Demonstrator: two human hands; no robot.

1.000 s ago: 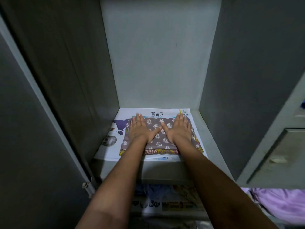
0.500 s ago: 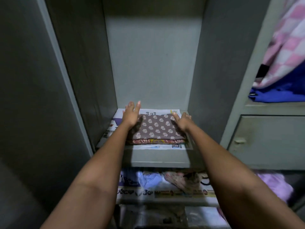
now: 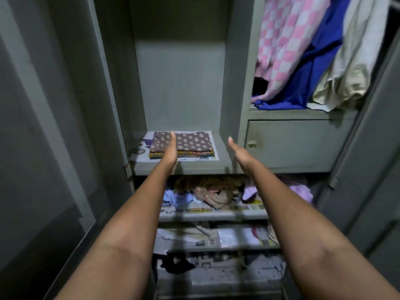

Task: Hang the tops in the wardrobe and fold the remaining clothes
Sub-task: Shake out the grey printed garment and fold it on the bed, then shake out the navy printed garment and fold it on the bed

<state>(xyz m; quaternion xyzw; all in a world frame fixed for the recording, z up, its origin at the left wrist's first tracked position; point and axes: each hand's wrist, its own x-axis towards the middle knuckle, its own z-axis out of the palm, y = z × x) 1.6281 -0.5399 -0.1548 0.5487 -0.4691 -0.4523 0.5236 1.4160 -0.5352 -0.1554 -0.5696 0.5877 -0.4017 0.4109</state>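
Observation:
A folded brown cloth with white flower print (image 3: 191,142) lies on top of another folded, colourful piece on a newspaper-lined shelf (image 3: 179,167) of the grey wardrobe. My left hand (image 3: 170,149) is held edge-on in front of the stack, fingers straight, holding nothing. My right hand (image 3: 239,152) is out to the right of the stack, over the shelf's front corner, also flat and empty. In the right compartment hang a pink-and-white checked top (image 3: 287,40), a blue garment (image 3: 311,68) and a cream one (image 3: 350,68).
Lower shelves hold loose crumpled clothes (image 3: 212,191) on newspaper, with a purple cloth (image 3: 300,190) at the right. A closed grey drawer (image 3: 290,144) sits under the hanging section. The open wardrobe door (image 3: 43,126) stands at my left, another door edge (image 3: 368,148) at my right.
Both hands have lifted off the folded brown cloth and drawn back out of the shelf. The view has pulled back and now shows the hanging tops and the lower shelves.

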